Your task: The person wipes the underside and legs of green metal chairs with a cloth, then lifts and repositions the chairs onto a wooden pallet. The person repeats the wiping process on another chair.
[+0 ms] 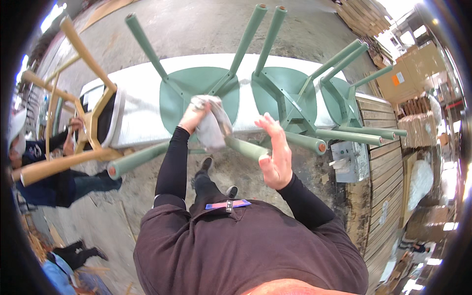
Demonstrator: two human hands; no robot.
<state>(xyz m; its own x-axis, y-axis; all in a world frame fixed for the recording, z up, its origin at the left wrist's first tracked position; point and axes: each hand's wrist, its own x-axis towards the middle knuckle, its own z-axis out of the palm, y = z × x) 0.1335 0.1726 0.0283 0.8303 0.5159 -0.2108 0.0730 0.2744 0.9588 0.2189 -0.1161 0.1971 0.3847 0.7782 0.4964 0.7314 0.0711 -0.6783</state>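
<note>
Reference is the green chair [172, 101]: upside down, seat on the white-covered surface [140, 115], legs in the air. Probably inverted so we can reach the legs and underframe, with the flat seat as a steady base; the covering likely saves the finish from scuffs.

Our left grip [194, 118] is closed on a pale rag [214, 130], bunched at the top and hanging loose below. Rag sits over the chair's near right side, against its near right leg [248, 149]; can't tell if it goes all the way around. Bunching likely gives us a pad that follows the round leg.

Our right grip [278, 160] is empty, fingers spread, right beside that leg's tip. Contact: can't tell. Maybe there to steady the leg.

Orientation: that leg's long axis runs from the seat up toward us, angled right. The chair's near left leg [137, 160] splays toward us and left; the far pair point up and away. Rag's long axis roughly drops from our left grip toward us.

Right of the chair: two more inverted green chairs [290, 93]. Left of it: a wood chair [103, 123], a co-worker's hand [76, 124] on it.
</note>
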